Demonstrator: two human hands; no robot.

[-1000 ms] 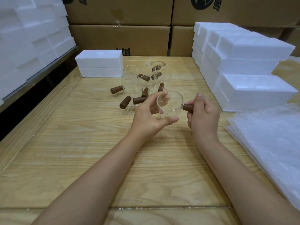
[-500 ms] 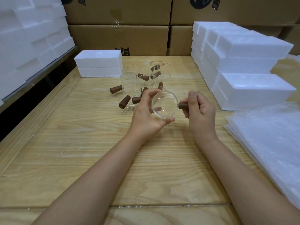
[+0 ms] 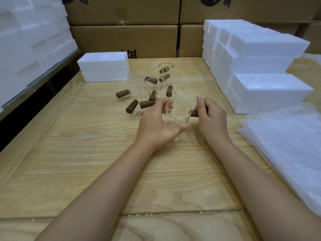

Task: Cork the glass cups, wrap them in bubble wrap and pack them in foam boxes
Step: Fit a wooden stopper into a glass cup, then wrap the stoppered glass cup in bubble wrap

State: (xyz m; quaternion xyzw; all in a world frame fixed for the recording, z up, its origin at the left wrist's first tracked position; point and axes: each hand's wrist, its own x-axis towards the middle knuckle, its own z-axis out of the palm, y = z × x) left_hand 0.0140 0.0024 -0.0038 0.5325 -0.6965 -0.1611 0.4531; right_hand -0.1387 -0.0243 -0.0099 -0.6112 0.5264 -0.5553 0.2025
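Pale wooden counter [image 3: 86, 162] is showing long grain and running back to brown cardboard boxes [image 3: 125, 40], which are standing stacked in rows. Black print [image 3: 211, 1] is showing on the top boxes, partly cut off. Clear tape [image 3: 123, 23] is sticking up at a box seam. White crumbs [image 3: 139, 214] are lying along a joint in the counter. A dark gap [image 3: 17, 129] is running along its left edge.

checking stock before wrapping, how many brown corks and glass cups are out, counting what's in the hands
brown corks: 9, one gripped by the right hand
glass cups: about 9, clear glass overlaps; one held by the left hand
total: about 18
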